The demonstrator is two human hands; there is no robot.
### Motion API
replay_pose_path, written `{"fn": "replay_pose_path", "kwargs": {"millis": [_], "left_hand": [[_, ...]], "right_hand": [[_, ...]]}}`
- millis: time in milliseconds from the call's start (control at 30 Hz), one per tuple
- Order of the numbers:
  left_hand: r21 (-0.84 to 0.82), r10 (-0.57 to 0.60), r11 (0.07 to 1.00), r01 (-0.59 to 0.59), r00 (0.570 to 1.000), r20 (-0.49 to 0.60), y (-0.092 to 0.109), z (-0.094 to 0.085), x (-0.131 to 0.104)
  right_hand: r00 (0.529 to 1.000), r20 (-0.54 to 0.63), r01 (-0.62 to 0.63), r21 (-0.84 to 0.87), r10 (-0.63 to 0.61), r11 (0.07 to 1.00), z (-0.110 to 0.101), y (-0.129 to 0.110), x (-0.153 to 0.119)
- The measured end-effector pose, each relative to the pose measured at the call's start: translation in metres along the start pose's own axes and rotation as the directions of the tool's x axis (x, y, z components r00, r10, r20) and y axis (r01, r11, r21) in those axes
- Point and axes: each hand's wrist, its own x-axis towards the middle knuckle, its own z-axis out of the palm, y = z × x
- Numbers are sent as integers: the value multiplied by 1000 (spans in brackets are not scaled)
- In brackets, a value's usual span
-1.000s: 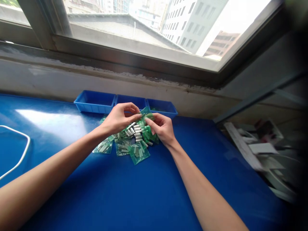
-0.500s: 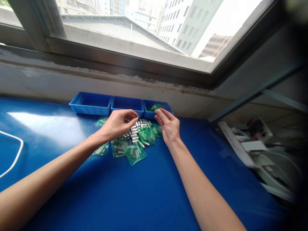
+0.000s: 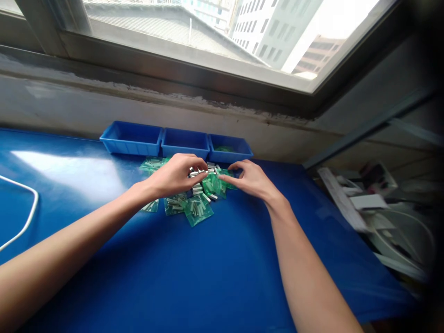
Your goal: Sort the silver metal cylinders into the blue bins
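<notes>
My left hand [image 3: 180, 175] is over the left of a pile of small silvery metal pieces [image 3: 197, 189]. Its thumb and forefinger curl almost together, and I cannot make out what lies between the tips. To the right, my right hand [image 3: 255, 179] has thumb and fingers apart, at the edge of a heap of green plastic bags [image 3: 213, 185]. A flat green bag holding metal strips [image 3: 198, 210] lies in front of the pile. Other filled green bags [image 3: 152, 163] lie around the left side, partly behind my left hand.
Three blue bins stand in a row against the wall: a left bin [image 3: 133, 147], a middle bin [image 3: 185, 150] and a right bin [image 3: 236, 156] with green bags inside. A white cable [image 3: 33, 212] lies at the left. Papers and clutter [image 3: 369, 202] sit beyond the blue table's right edge.
My right hand has come down from the front of the right bin to the bags, and its fingers have spread. My left hand has shifted slightly right. The view has tilted down a little.
</notes>
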Motion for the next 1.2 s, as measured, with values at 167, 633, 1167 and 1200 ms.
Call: {"fn": "replay_pose_path", "kwargs": {"millis": [167,633,1167,1200], "left_hand": [[22,19,1000,-19,1000,-9,-1,-1,-1],[-270,-199,947,175,978,-64,7,-2,4],[-281,-314,921,269,941,-127,6,-1,3],[-279,-323,920,276,936,-137,7,-1,3]], "right_hand": [[992,47,-121,234,113,965,-4,-2,1],[977,212,-200,905,10,376,-5,-52,-3],[950,210,-264,935,229,237,-2,-38,2],[931,186,-244,957,313,157,0,-36,4]]}}
